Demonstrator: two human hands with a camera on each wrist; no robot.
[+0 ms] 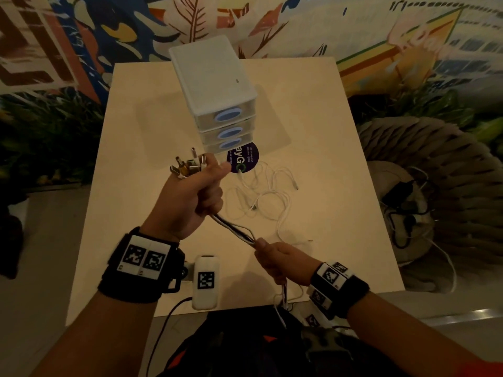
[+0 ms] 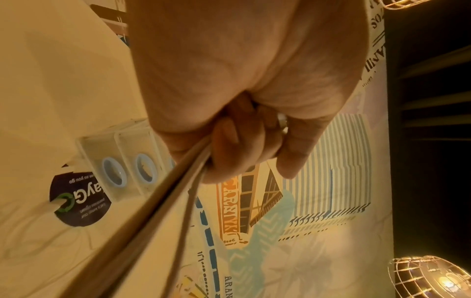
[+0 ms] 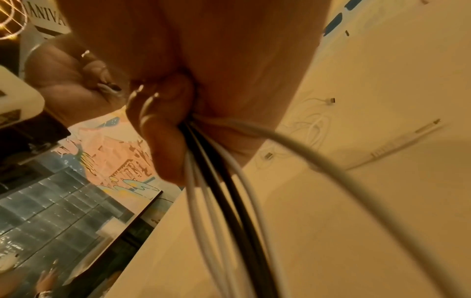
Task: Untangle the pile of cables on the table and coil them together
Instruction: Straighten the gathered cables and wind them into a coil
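Fingers of my left hand (image 1: 196, 197) are curled tight round the bundle of cables (image 1: 234, 229), and the head view shows what the wrist views miss: a cluster of metal plugs (image 1: 187, 165) sticking up out of the top of that fist, raised above the table (image 1: 340, 170). My right hand (image 1: 280, 261) is fisted round the same bundle lower down, nearer my body, with the strands stretched taut between the two hands and a short tail hanging below the right fist over the table's near edge. From the left wrist view I see the strands (image 2: 163, 211) only as blurred tan lines leaving the closed fingers (image 2: 229, 145); the right wrist view sorts them by colour, two black and several white cables (image 3: 229, 201) running out of the grip. Beyond the hands a loose tangle of white cable (image 1: 261, 194) lies on the table, well apart from the held bundle, one plug of it on a dark round sticker (image 1: 243, 159). I can read "ayG" and "as you go" on that sticker in the left wrist view; the rest is too small. Just behind it stands a small white drawer unit (image 1: 217, 85) with three blue oval handles. Printed lettering on the wall mural shows only in fragments.
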